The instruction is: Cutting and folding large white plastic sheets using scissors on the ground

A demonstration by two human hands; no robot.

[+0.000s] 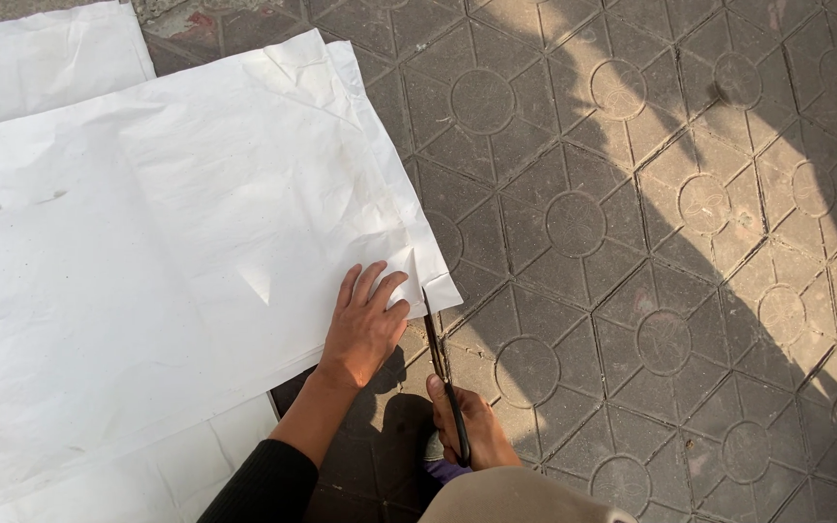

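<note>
Scissors at the corner of the white sheet, cut barely begun

Right hand (472,431) is clenched around the handles of dark scissors (443,373), its grip low by the knee, blades pointing up to the near right corner of the big white paper sheet (196,242); left hand (365,324) lies flat with fingers spread, grasping nothing, pressing the sheet down just beside the blades. By my read the work is at its very start: the blade tips only meet the paper's edge and almost the whole sheet is uncut. The sheet lies on the patterned paving floor (651,242), creased and folded over at its right edge, bright in the sun, with more white paper (41,58) beyond it at the top left
</note>
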